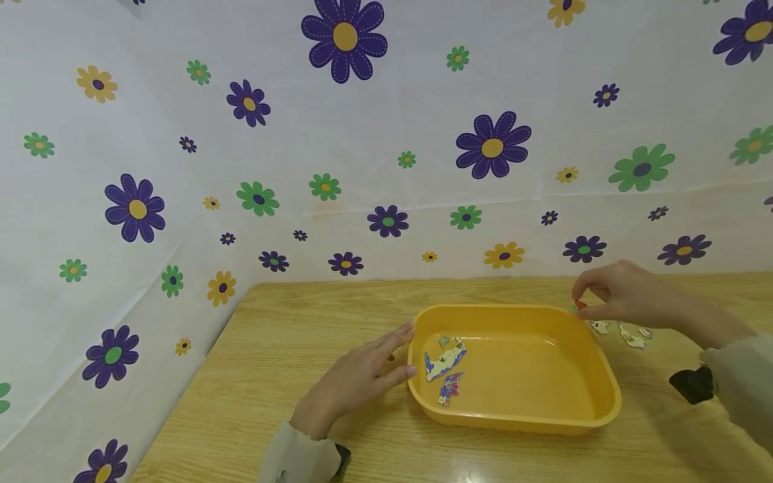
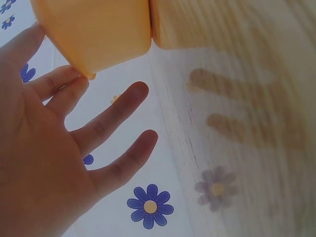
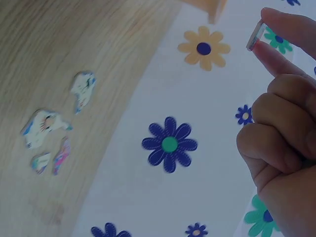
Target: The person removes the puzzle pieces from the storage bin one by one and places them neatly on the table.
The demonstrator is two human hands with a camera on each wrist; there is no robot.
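My right hand (image 1: pixel 628 295) is held over the right back corner of a yellow tray (image 1: pixel 525 376). Between thumb and index finger it pinches a small flat piece (image 1: pixel 580 305) with red on it; the right wrist view shows this piece (image 3: pixel 255 35) edge-on, the other fingers curled in. At the tray's left side is my left hand (image 1: pixel 359 376), thumb and fingertips against the rim, two fingers spread in the air in the left wrist view. Inside the tray lie a long white-and-blue piece (image 1: pixel 445 360), a purple-pink piece (image 1: pixel 449 388) and a small greenish one (image 1: pixel 443 341).
Several irregular flat pieces, among them a large white one (image 3: pixel 42 127) and a pink one (image 3: pixel 61 156), lie on the wooden table (image 1: pixel 290 349) right of the tray. A flower-printed white sheet (image 1: pixel 398 107) rises behind the table and along its left side.
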